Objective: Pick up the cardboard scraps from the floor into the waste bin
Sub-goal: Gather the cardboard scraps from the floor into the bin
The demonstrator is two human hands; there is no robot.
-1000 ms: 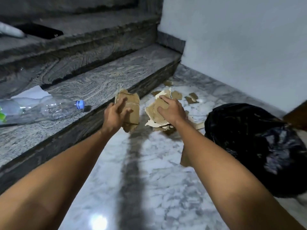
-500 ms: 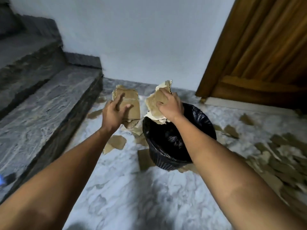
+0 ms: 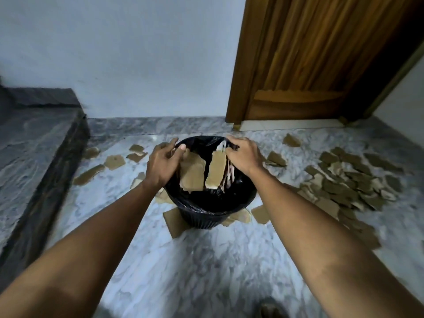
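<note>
both hands over waste bin [image 3: 207, 212] mouth, left hand [image 3: 163, 166] grip pinching cardboard scrap [image 3: 192, 174], right hand [image 3: 243, 157] holding another scrap [image 3: 216, 169], more scraps [image 3: 344, 184] strewn on marble floor [image 3: 195, 271] right, stone step [image 3: 34, 143] left, wooden door [image 3: 309, 65] behind

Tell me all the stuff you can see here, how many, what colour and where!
bin: one, black with a black liner, middle of the floor.
held scraps: a few, brown, hanging over the bin's mouth.
pile: many scraps, too many to count, brown, on the floor right of the bin.
loose scraps: several, brown, on the floor left of the bin, more round its base.
floor: one, grey-white marble.
step: one, dark grey stone, far left.
wall: one, white, behind.
door: one, brown wood, upper right.
left hand: one, over the bin, holding scraps.
right hand: one, over the bin, holding scraps.
</note>
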